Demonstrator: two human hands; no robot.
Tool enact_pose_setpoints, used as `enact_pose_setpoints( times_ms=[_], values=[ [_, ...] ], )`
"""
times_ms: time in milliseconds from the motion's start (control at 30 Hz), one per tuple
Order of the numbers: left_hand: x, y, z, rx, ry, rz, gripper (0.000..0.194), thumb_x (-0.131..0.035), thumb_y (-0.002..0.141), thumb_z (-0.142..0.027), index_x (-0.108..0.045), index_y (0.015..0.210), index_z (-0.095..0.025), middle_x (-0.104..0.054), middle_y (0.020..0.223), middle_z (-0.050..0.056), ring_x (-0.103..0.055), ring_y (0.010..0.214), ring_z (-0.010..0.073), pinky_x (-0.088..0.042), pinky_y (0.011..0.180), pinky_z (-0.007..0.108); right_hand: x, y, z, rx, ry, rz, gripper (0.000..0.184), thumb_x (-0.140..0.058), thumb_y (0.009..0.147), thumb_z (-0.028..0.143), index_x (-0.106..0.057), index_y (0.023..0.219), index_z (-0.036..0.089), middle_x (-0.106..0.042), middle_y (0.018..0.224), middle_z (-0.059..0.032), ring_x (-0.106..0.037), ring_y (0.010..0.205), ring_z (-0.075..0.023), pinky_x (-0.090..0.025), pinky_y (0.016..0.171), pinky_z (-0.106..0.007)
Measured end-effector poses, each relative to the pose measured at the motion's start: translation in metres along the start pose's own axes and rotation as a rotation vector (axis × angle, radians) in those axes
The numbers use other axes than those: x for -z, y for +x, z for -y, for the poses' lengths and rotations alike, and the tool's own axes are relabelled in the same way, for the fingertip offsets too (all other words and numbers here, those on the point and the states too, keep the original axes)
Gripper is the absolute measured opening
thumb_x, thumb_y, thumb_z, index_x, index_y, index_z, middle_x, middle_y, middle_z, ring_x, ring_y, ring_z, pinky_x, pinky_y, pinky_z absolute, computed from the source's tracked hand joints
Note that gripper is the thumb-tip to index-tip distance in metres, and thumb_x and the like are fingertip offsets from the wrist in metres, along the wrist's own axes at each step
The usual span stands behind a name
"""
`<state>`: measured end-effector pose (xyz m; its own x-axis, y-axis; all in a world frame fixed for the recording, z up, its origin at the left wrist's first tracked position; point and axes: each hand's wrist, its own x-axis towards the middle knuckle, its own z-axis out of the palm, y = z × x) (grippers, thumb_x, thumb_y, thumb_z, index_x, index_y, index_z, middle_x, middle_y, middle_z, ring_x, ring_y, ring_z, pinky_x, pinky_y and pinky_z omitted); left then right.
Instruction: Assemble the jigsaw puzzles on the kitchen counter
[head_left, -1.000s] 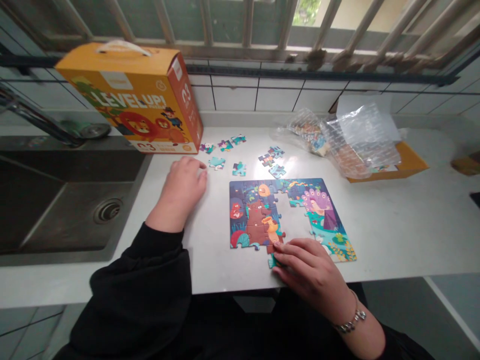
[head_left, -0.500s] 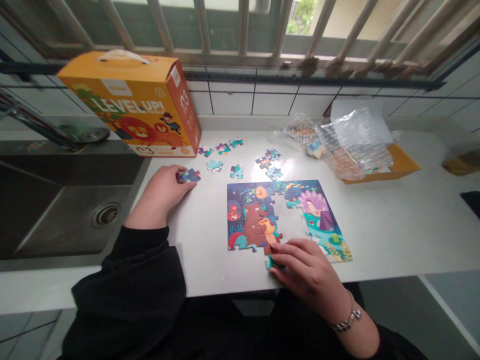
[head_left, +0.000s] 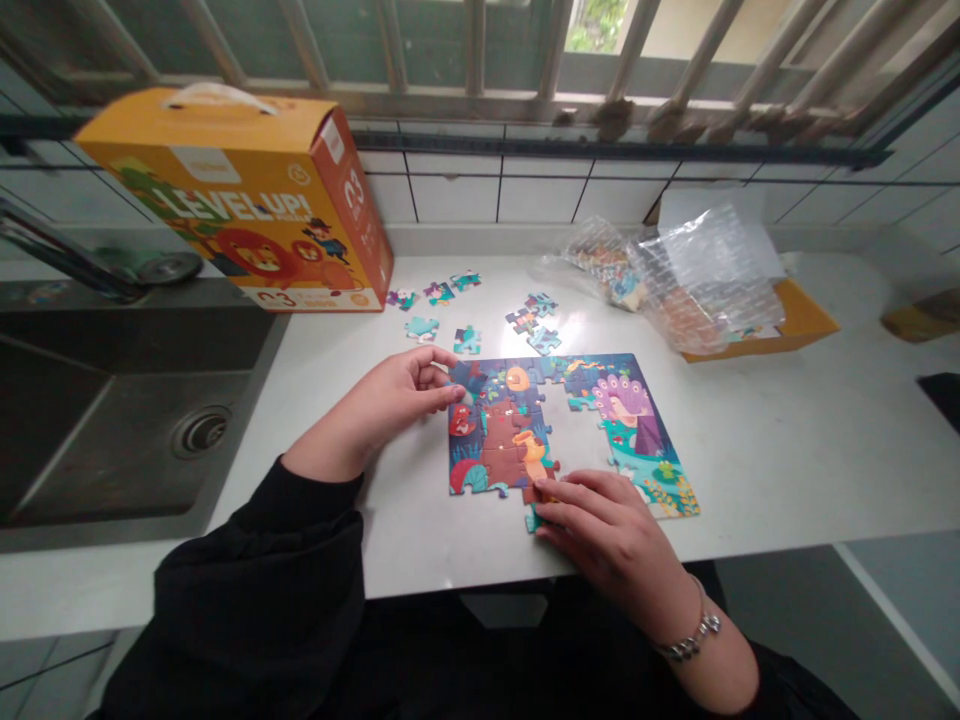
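Observation:
A partly assembled jigsaw puzzle (head_left: 499,440) lies on the white counter (head_left: 750,450), with a gap in its middle right where the counter shows through. My left hand (head_left: 397,392) reaches its upper left corner, pinching a dark blue jigsaw piece (head_left: 469,377) at the fingertips. My right hand (head_left: 611,530) rests at the bottom edge, its fingertips on a teal jigsaw piece (head_left: 534,520). Several loose pieces (head_left: 466,341) lie scattered above the puzzle, and another small group (head_left: 531,320) sits to the upper right.
An orange "Level Up!" puzzle box (head_left: 255,205) stands at the back left of the counter. A steel sink (head_left: 127,410) lies to the left. A clear plastic bag (head_left: 709,280) rests on a flat orange box lid (head_left: 799,325) at the back right, below barred windows.
My left hand has moved right from beside the box to the puzzle's upper left corner, carrying the blue piece. My right hand has stayed at the bottom edge.

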<state>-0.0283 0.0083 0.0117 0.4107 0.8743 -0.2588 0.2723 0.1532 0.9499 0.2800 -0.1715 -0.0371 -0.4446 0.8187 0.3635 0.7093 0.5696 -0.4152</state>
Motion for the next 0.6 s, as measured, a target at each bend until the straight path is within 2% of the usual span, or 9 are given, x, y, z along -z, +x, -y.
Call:
enact_pose_setpoints(
  times_ms=[133, 300, 600],
  values=[
    [-0.005, -0.001, -0.002, 0.022, -0.115, 0.084, 0.045, -0.086, 0.089, -0.035, -0.063, 0.126, -0.022, -0.073, 0.078, -0.003, -0.071, 0.071, 0.0146, -0.049, 0.065, 0.024, -0.002, 0.001, -0.002, -0.014, -0.008, 0.002, 0.020, -0.075, 0.107, 0.027, -0.080, 0.127, 0.031, -0.082, 0.140, -0.0040, -0.074, 0.121, -0.0294, -0.061, 0.102, -0.051],
    [-0.009, -0.005, -0.005, 0.093, -0.175, 0.127, 0.040, -0.085, 0.090, -0.034, -0.058, 0.116, -0.022, -0.076, 0.075, -0.002, -0.079, 0.075, 0.0183, -0.060, 0.072, 0.028, -0.004, 0.006, -0.005, -0.043, -0.026, -0.007, 0.020, -0.074, 0.107, 0.022, -0.080, 0.124, 0.031, -0.082, 0.141, -0.0037, -0.073, 0.124, -0.0300, -0.060, 0.103, -0.052],
    [-0.019, -0.010, -0.006, 0.152, -0.138, 0.281, 0.041, -0.086, 0.092, -0.043, -0.054, 0.109, -0.023, -0.079, 0.076, 0.002, -0.077, 0.064, 0.0201, -0.061, 0.067, 0.032, -0.002, 0.010, -0.004, -0.076, 0.017, -0.067, 0.019, -0.074, 0.107, 0.023, -0.075, 0.126, 0.027, -0.080, 0.139, -0.0087, -0.072, 0.124, -0.0306, -0.061, 0.103, -0.053]
  ],
)
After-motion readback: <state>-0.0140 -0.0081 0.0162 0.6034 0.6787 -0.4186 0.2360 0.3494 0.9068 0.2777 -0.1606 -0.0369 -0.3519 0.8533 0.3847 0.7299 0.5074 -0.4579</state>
